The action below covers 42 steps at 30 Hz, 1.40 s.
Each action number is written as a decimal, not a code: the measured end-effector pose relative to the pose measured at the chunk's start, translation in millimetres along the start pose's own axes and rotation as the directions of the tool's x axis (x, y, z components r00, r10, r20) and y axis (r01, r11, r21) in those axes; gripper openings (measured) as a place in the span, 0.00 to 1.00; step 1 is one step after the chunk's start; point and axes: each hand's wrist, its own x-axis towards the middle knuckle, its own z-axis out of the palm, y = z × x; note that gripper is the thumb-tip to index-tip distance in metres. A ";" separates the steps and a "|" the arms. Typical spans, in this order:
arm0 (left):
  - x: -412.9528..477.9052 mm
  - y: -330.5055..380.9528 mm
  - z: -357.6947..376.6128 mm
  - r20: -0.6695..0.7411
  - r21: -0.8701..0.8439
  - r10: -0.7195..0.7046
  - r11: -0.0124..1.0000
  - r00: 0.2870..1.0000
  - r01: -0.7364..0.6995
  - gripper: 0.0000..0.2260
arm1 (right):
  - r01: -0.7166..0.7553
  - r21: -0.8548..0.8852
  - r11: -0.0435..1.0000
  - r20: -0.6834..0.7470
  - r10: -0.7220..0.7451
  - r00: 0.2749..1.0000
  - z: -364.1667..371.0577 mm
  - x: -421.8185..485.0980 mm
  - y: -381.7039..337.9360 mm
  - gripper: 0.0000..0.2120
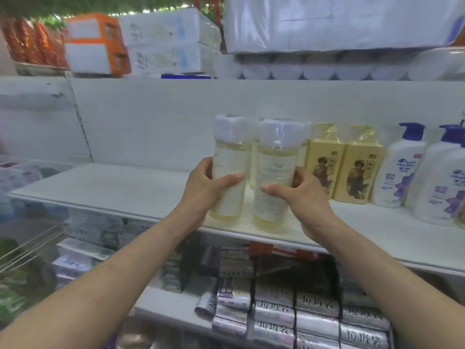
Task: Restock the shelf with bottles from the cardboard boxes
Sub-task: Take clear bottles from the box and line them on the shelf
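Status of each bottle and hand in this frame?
left clear bottle: upright, cap wrapped.
right clear bottle: upright, cap wrapped.
left hand: grips left clear bottle.
right hand: grips right clear bottle.
yellow pump bottles: upright on shelf, wrapped.
white pump bottles: upright on shelf.

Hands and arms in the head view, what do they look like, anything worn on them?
The left hand and right hand are bare: no gloves, no ring, watch or bracelet showing. Both forearms are uncovered down to the frame's edge, with no sleeve in view. The thumbnails look short and unpainted.
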 end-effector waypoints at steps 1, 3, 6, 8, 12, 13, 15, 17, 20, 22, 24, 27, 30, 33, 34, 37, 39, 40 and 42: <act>9.3 -4.9 -7.2 0.010 0.005 0.001 1.000 1.000 -0.001 0.32 | -0.003 -0.013 1.000 -0.018 0.003 1.000 8.1 4.0 2.0 0.29; 25.1 -13.6 -18.4 0.030 0.007 -0.008 1.000 1.000 0.008 0.32 | -0.019 -0.028 0.999 -0.045 0.018 0.999 20.5 9.6 7.0 0.28; 42.3 -26.8 -28.0 0.060 -0.019 -0.021 1.000 0.998 0.022 0.32 | -0.030 -0.056 0.998 -0.089 0.025 0.996 34.6 11.6 10.7 0.29; 50.6 -33.0 -30.0 0.075 -0.025 -0.018 0.999 0.997 0.020 0.31 | -0.040 -0.071 0.997 -0.112 0.032 0.993 39.6 12.3 13.1 0.28; 63.1 -40.2 -29.0 0.101 -0.052 0.000 0.999 0.995 0.005 0.30 | -0.053 -0.083 0.995 -0.153 0.040 0.987 43.9 14.2 15.8 0.27; 65.3 -41.8 -29.1 0.109 -0.051 0.006 0.999 0.994 -0.001 0.31 | -0.053 -0.086 0.995 -0.154 0.040 0.987 44.8 15.3 15.9 0.27; 68.9 -45.5 -30.2 0.131 -0.057 0.012 0.998 0.991 -0.005 0.33 | -0.052 -0.096 0.994 -0.144 0.038 0.989 46.3 16.8 15.8 0.26; 71.5 -48.7 -33.6 0.168 -0.062 0.016 0.998 0.986 -0.006 0.36 | -0.048 -0.113 0.992 -0.126 0.034 0.991 46.4 17.2 15.8 0.26; 73.9 -50.7 -47.9 0.285 -0.021 0.003 1.000 0.958 0.004 0.37 | -0.050 -0.127 0.991 -0.123 0.034 0.992 42.0 15.9 16.6 0.28; 73.5 -52.1 -59.2 0.366 0.007 -0.017 1.000 0.930 0.015 0.36 | -0.050 -0.133 0.990 -0.114 0.035 0.993 39.8 14.4 17.1 0.29; 73.1 -53.0 -65.3 0.392 0.054 -0.024 0.999 0.919 0.003 0.35 | -0.048 -0.136 0.990 -0.108 0.033 0.994 40.1 13.4 17.7 0.29; 71.4 -50.9 -62.0 0.353 0.144 -0.014 0.989 0.936 -0.039 0.38 | -0.041 -0.137 0.990 -0.104 0.027 0.994 42.0 12.5 18.0 0.29; 71.8 -50.5 -52.4 0.278 0.192 0.019 0.979 0.960 -0.075 0.39 | -0.045 -0.136 0.990 -0.107 0.030 0.994 41.9 12.1 18.2 0.30; 73.0 -49.9 -40.1 0.225 0.235 0.056 0.966 0.973 -0.109 0.38 | -0.041 -0.143 0.989 -0.107 0.026 0.994 42.6 11.3 19.4 0.30; 73.3 -50.0 -37.2 0.218 0.253 0.064 0.960 0.974 -0.120 0.38 | -0.039 -0.143 0.989 -0.107 0.023 0.994 42.7 11.1 20.0 0.30; 73.9 -52.6 -37.9 0.244 0.322 0.071 0.935 0.967 -0.150 0.41 | -0.035 -0.152 0.988 -0.096 0.020 0.995 41.6 10.2 19.8 0.29; 75.0 -56.2 -44.5 0.283 0.358 0.048 0.921 0.958 -0.152 0.41 | -0.037 -0.167 0.985 -0.095 0.021 0.995 40.4 9.8 19.8 0.30; 75.4 -58.1 -47.6 0.298 0.375 0.032 0.915 0.954 -0.148 0.40 | -0.039 -0.176 0.984 -0.096 0.022 0.995 39.8 9.4 20.4 0.30; 76.5 -60.1 -50.6 0.312 0.416 -0.004 0.900 0.950 -0.132 0.36 | -0.034 -0.196 0.980 -0.093 0.016 0.996 39.4 8.6 22.5 0.30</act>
